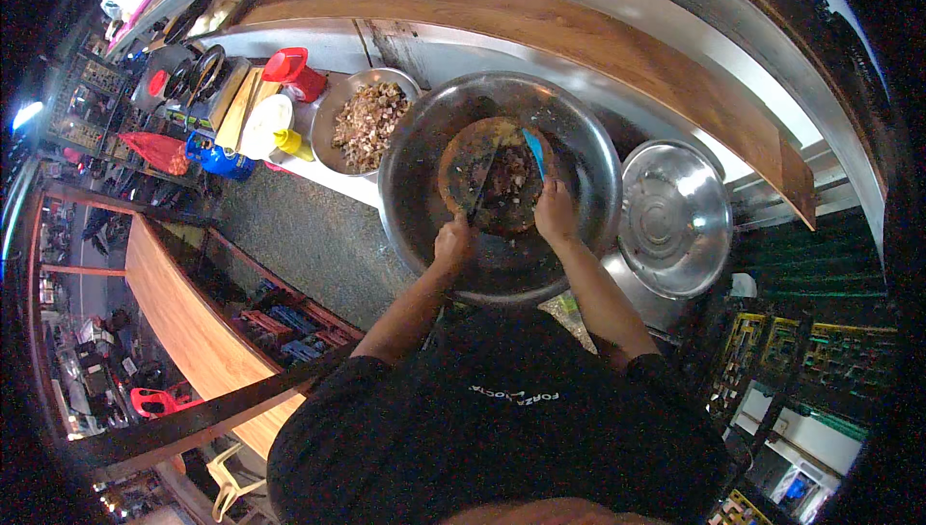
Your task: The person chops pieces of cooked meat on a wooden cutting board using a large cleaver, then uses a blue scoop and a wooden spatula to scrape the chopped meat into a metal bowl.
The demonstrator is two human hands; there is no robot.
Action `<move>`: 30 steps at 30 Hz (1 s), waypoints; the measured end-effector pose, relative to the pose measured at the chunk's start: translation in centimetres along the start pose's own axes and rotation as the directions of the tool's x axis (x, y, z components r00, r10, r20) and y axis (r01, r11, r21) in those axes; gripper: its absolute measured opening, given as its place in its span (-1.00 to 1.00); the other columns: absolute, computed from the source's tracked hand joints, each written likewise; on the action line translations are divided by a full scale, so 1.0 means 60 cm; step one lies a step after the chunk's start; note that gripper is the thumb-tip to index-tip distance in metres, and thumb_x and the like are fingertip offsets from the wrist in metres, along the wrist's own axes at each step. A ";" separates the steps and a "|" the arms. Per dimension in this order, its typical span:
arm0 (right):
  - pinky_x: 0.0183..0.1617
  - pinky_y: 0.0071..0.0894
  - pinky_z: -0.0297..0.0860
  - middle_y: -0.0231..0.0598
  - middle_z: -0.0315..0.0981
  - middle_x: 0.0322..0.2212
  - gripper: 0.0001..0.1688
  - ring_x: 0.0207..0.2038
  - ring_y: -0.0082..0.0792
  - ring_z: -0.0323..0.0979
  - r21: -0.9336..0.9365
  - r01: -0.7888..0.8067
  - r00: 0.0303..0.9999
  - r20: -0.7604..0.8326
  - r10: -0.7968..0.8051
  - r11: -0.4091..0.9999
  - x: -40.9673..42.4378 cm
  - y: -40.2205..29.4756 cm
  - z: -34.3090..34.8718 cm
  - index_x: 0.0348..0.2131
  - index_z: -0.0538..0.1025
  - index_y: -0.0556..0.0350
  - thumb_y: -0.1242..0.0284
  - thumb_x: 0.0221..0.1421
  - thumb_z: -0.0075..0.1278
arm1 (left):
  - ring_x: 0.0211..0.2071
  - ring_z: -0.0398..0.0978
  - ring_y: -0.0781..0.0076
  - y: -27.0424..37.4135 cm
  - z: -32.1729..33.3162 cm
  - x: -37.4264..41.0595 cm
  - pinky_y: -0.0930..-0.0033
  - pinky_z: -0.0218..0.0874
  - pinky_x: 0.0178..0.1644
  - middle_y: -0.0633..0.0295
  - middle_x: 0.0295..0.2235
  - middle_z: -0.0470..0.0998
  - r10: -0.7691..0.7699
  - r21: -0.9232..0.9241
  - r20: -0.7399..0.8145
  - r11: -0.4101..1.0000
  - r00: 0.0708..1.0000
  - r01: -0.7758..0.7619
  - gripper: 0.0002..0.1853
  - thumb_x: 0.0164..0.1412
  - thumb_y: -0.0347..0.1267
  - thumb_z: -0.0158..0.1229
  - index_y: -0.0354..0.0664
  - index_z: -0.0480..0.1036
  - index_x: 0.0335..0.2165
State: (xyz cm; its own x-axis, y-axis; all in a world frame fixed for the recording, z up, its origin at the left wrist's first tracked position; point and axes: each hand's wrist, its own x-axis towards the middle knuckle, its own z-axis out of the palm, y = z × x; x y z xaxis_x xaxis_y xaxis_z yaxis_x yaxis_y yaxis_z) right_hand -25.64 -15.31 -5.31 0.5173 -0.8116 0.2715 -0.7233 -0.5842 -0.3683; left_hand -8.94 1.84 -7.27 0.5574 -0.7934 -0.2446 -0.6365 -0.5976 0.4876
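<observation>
A round wooden chopping block (457,152) sits inside a wide, deep metal basin (405,214) in front of me. Chopped dark meat (512,172) lies in a small heap on the block. My left hand (454,239) grips the handle of a knife (486,185), its dark blade slanting across the block left of the meat. In my right hand (557,210) is a flat tool with a blue blade (534,152), likely a knife or scraper, held along the meat's right side. Both hands are over the near part of the basin.
Left of the basin, a metal bowl (324,130) holds chopped meat. Beyond it are a yellow-capped bottle (288,140), a white container (268,120), a red pitcher (307,83) and a blue gas cylinder (217,156). An upright-leaning metal bowl (673,214) stands right. A wooden shelf (506,7) runs behind.
</observation>
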 end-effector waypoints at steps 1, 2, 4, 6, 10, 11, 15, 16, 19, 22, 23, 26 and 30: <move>-0.10 0.04 0.35 0.12 0.37 -0.21 -0.65 -0.16 0.11 0.39 -0.049 -0.018 0.996 0.082 0.022 0.999 0.006 0.009 -0.009 -0.09 0.36 0.31 0.50 0.13 -0.17 | -0.35 0.53 -0.17 -0.004 0.011 0.008 -0.04 0.35 -0.30 -0.16 -0.40 0.54 -0.024 -0.164 -0.005 0.986 1.000 0.023 -0.66 0.19 -0.18 0.05 -0.27 0.34 -0.26; -0.13 0.05 0.37 0.11 0.40 -0.24 -0.68 -0.20 0.10 0.41 -0.100 -0.034 0.985 0.164 0.050 0.994 0.010 0.016 -0.017 -0.13 0.38 0.31 0.49 0.12 -0.16 | -0.35 0.53 -0.17 -0.021 0.025 0.022 -0.03 0.35 -0.30 -0.17 -0.40 0.54 -0.050 -0.324 -0.003 0.945 0.999 0.046 -0.64 0.19 -0.17 0.04 -0.29 0.36 -0.29; -0.18 0.05 0.39 0.06 0.44 -0.32 -0.74 -0.28 0.06 0.45 -0.124 -0.034 0.959 0.276 0.067 0.992 0.018 -0.011 -0.018 -0.22 0.43 0.29 0.47 0.12 -0.14 | -0.35 0.52 -0.19 -0.102 0.051 0.052 -0.03 0.33 -0.30 -0.20 -0.42 0.53 -0.119 -0.543 -0.002 0.834 0.993 0.098 -0.59 0.21 -0.12 0.03 -0.33 0.40 -0.34; -0.25 0.04 0.41 -0.01 0.48 -0.43 -0.79 -0.37 0.02 0.48 -0.141 -0.058 0.940 0.326 0.102 0.988 0.019 -0.020 0.007 -0.31 0.47 0.24 0.46 0.10 -0.12 | -0.34 0.52 -0.20 -0.146 0.062 0.078 -0.03 0.33 -0.30 -0.23 -0.42 0.53 -0.126 -0.607 0.028 0.786 0.992 0.117 -0.53 0.21 -0.08 0.02 -0.38 0.42 -0.36; -0.33 0.02 0.43 -0.02 0.51 -0.49 -0.80 -0.45 0.00 0.49 -0.099 0.054 0.955 0.294 -0.022 0.994 -0.027 -0.032 0.004 -0.42 0.51 0.22 0.45 0.05 -0.09 | -0.26 0.50 -0.21 -0.032 0.074 0.037 -0.04 0.34 -0.23 -0.32 -0.40 0.51 0.034 -0.095 0.108 0.995 0.994 -0.024 -0.43 0.17 -0.07 0.06 -0.55 0.40 -0.43; -0.33 0.03 0.42 -0.01 0.51 -0.48 -0.80 -0.45 0.02 0.49 -0.080 0.047 0.952 0.304 -0.021 0.996 -0.033 -0.017 0.019 -0.43 0.51 0.22 0.44 0.03 -0.09 | -0.24 0.50 -0.21 -0.004 0.083 0.034 -0.05 0.33 -0.22 -0.33 -0.39 0.50 0.054 -0.026 0.144 0.998 0.988 -0.051 -0.42 0.17 -0.07 0.07 -0.56 0.40 -0.43; -0.29 0.05 0.41 0.09 0.50 -0.46 -0.76 -0.38 0.08 0.48 0.022 0.017 0.906 0.422 -0.025 1.000 -0.031 -0.047 0.014 -0.40 0.51 0.27 0.43 -0.04 -0.04 | -0.32 0.52 -0.18 0.050 0.135 0.022 0.00 0.33 -0.29 -0.25 -0.44 0.53 0.000 -0.179 0.118 0.984 0.993 0.022 -0.49 0.16 -0.10 0.08 -0.48 0.44 -0.42; -0.26 0.05 0.40 0.10 0.50 -0.46 -0.75 -0.35 0.09 0.48 0.042 -0.014 0.904 0.428 -0.006 0.999 -0.029 -0.045 0.010 -0.38 0.51 0.28 0.43 -0.04 -0.03 | -0.36 0.54 -0.13 0.061 0.138 0.021 0.03 0.33 -0.31 -0.21 -0.46 0.54 0.021 -0.187 0.129 0.982 0.991 0.003 -0.51 0.16 -0.11 0.08 -0.47 0.45 -0.41; -0.18 0.06 0.38 0.13 0.49 -0.44 -0.72 -0.29 0.11 0.46 0.156 -0.047 0.944 0.329 -0.007 0.987 -0.024 -0.049 0.000 -0.35 0.52 0.30 0.42 -0.06 0.00 | -0.48 0.54 0.12 0.056 0.131 0.018 0.15 0.32 -0.40 -0.04 -0.54 0.54 0.051 -0.549 0.104 0.836 0.993 0.015 -0.54 0.17 -0.11 0.10 -0.42 0.46 -0.41; -0.13 0.08 0.34 0.14 0.49 -0.43 -0.70 -0.27 0.13 0.45 0.195 -0.008 0.964 0.264 -0.045 0.981 0.010 -0.079 -0.013 -0.33 0.52 0.30 0.41 -0.06 0.03 | -0.56 0.47 0.37 0.053 0.074 0.023 0.25 0.28 -0.47 0.15 -0.59 0.51 0.014 -0.730 0.060 0.683 0.998 0.034 -0.62 0.19 -0.16 0.12 -0.35 0.46 -0.41; -0.12 0.09 0.33 0.14 0.49 -0.42 -0.69 -0.27 0.14 0.44 0.191 0.009 0.965 0.255 -0.058 0.982 0.029 -0.093 -0.020 -0.33 0.51 0.30 0.41 -0.06 0.03 | -0.58 0.44 0.45 0.058 0.039 0.027 0.29 0.27 -0.50 0.22 -0.60 0.50 -0.001 -0.744 0.046 0.668 0.999 0.035 -0.65 0.19 -0.18 0.13 -0.32 0.46 -0.41; -0.16 0.08 0.34 0.14 0.49 -0.42 -0.71 -0.28 0.14 0.44 0.278 0.084 0.979 0.157 -0.131 0.957 0.107 -0.184 -0.054 -0.33 0.51 0.29 0.42 -0.06 0.03 | -0.62 0.39 0.49 0.032 -0.080 0.050 0.34 0.23 -0.54 0.30 -0.61 0.46 -0.018 -0.854 -0.021 0.521 1.000 -0.009 -0.75 0.19 -0.26 0.13 -0.26 0.45 -0.41; -0.22 0.09 0.36 0.14 0.48 -0.45 -0.76 -0.34 0.17 0.45 0.351 0.281 0.954 -0.002 -0.299 0.893 0.202 -0.291 -0.094 -0.35 0.50 0.24 0.44 -0.04 -0.03 | -0.61 0.40 0.47 -0.030 -0.238 0.102 0.38 0.23 -0.53 0.28 -0.61 0.44 0.048 -0.849 -0.293 0.446 0.955 -0.283 -0.80 0.16 -0.33 0.15 -0.27 0.43 -0.42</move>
State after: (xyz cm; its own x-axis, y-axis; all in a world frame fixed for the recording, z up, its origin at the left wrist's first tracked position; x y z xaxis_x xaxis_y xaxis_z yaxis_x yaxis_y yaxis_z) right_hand -9.33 -14.94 9.45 0.7092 -0.5997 0.3707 -0.3402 -0.7517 -0.5650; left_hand 3.23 -0.27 2.30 0.6579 -0.7523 0.0353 0.0115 0.0569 0.9983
